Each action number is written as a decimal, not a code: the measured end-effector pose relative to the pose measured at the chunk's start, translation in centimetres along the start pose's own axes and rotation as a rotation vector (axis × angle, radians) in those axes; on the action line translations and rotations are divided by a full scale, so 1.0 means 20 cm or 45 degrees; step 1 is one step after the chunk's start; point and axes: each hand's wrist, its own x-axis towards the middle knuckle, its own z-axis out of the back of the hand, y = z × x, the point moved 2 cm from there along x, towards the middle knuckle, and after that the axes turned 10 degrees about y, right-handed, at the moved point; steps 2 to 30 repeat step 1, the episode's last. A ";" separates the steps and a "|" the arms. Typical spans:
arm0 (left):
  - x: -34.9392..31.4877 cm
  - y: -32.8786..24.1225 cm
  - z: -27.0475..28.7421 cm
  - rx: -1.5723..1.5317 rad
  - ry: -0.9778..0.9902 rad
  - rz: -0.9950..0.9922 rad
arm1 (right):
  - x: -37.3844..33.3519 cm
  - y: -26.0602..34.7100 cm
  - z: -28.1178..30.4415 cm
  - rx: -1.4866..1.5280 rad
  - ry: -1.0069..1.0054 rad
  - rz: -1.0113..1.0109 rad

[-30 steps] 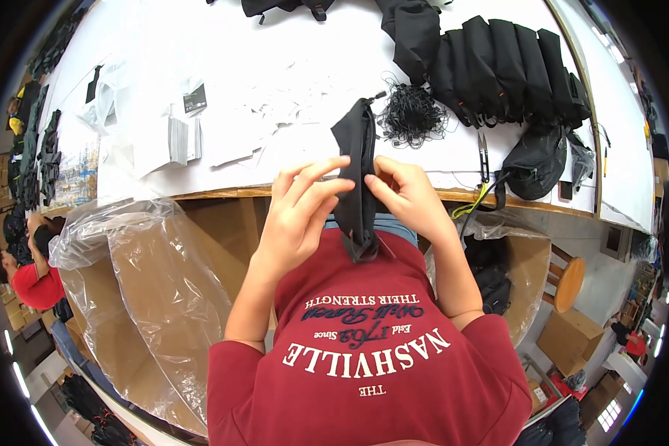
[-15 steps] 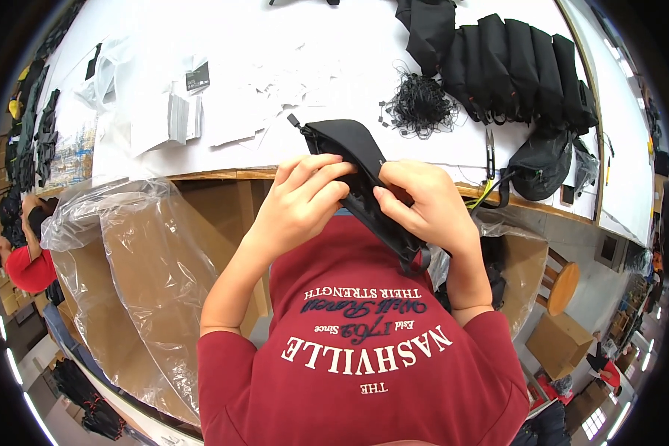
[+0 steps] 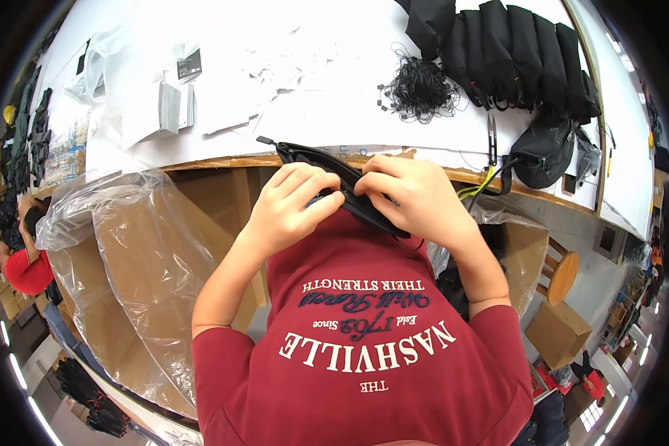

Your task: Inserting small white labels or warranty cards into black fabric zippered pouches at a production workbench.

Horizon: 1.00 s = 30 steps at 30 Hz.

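Observation:
A slim black zippered pouch (image 3: 347, 178) is held in front of my chest, by the table's near edge. It slants from upper left down to lower right, and a short pull tab sticks out at its far left end. My left hand (image 3: 293, 207) pinches the pouch's near rim with the fingers closed. On the other side my right hand (image 3: 412, 199) grips the rim, fingers curled over it. The mouth of the pouch seems parted between the hands. My fingers hide much of its lower part.
On the white table (image 3: 334, 67) lie a tangle of black cords (image 3: 420, 88), black pouches (image 3: 498, 56), scissors (image 3: 492, 140), a black bag (image 3: 539, 152) and a card stack (image 3: 175, 108). A plastic-lined carton (image 3: 137, 267) stands at left, a stool (image 3: 563, 276) at right. A person in red (image 3: 30, 271) is far left.
Both hands have drawn the pouch nearer to me, off the table and below its edge. It has tipped so its rim shows more and its flat face less.

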 end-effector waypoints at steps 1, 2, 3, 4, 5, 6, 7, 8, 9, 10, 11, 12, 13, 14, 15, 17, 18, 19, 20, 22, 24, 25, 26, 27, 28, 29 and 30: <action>-0.03 0.00 -0.02 0.022 -0.003 -0.026 | 0.00 0.00 0.00 -0.041 0.048 0.043; -0.03 0.00 -0.02 0.022 -0.003 -0.026 | 0.00 0.00 0.00 -0.041 0.048 0.043; -0.03 0.00 -0.02 0.022 -0.003 -0.026 | 0.00 0.00 0.00 -0.041 0.048 0.043; -0.03 0.00 -0.02 0.022 -0.003 -0.026 | 0.00 0.00 0.00 -0.041 0.048 0.043; -0.03 0.00 -0.02 0.022 -0.003 -0.026 | 0.00 0.00 0.00 -0.041 0.048 0.043; -0.03 0.00 -0.02 0.022 -0.003 -0.026 | 0.00 0.00 0.00 -0.041 0.048 0.043; -0.03 0.00 -0.02 0.022 -0.003 -0.026 | 0.00 0.00 0.00 -0.041 0.048 0.043; -0.03 0.00 -0.02 0.022 -0.003 -0.026 | 0.00 0.00 0.00 -0.041 0.048 0.043; -0.03 0.00 -0.02 0.022 -0.003 -0.026 | 0.00 0.00 0.00 -0.041 0.048 0.043; -0.03 0.00 -0.02 0.022 -0.003 -0.026 | 0.00 0.00 0.00 -0.041 0.048 0.043; -0.03 0.00 -0.02 0.022 -0.003 -0.026 | 0.00 0.00 0.00 -0.041 0.048 0.043; -0.03 0.00 -0.02 0.022 -0.003 -0.026 | 0.00 0.00 0.00 -0.041 0.048 0.043; -0.03 0.00 -0.02 0.022 -0.003 -0.026 | 0.00 0.00 0.00 -0.041 0.048 0.043; -0.03 0.00 -0.02 0.022 -0.003 -0.026 | 0.00 0.00 0.00 -0.041 0.048 0.043; -0.03 0.00 -0.02 0.022 -0.003 -0.026 | 0.00 0.00 0.00 -0.041 0.048 0.043; -0.03 0.00 -0.02 0.022 -0.003 -0.026 | 0.00 0.00 0.00 -0.041 0.048 0.043; -0.03 0.00 -0.02 0.022 -0.003 -0.026 | 0.00 0.00 0.00 -0.041 0.048 0.043; -0.03 0.00 -0.02 0.022 -0.003 -0.026 | 0.00 0.00 0.00 -0.041 0.048 0.043; -0.03 0.00 -0.02 0.022 -0.003 -0.026 | 0.00 0.00 0.00 -0.041 0.048 0.043; -0.03 0.00 -0.02 0.022 -0.003 -0.026 | 0.00 0.00 0.00 -0.041 0.048 0.043; -0.03 0.00 -0.02 0.022 -0.003 -0.026 | 0.00 0.00 0.00 -0.041 0.048 0.043; -0.03 0.00 -0.02 0.022 -0.003 -0.026 | 0.00 0.00 0.00 -0.041 0.048 0.043; -0.03 0.00 -0.02 0.022 -0.003 -0.026 | 0.00 0.00 0.00 -0.041 0.048 0.043; -0.03 0.00 -0.02 0.022 -0.003 -0.026 | 0.00 0.00 0.00 -0.041 0.048 0.043; -0.03 0.00 -0.02 0.022 -0.003 -0.026 | 0.00 0.00 0.00 -0.041 0.048 0.043; -0.03 0.00 -0.02 0.022 -0.003 -0.026 | 0.00 0.00 0.00 -0.041 0.048 0.043; -0.03 0.00 -0.02 0.022 -0.003 -0.026 | 0.00 0.00 0.00 -0.041 0.048 0.043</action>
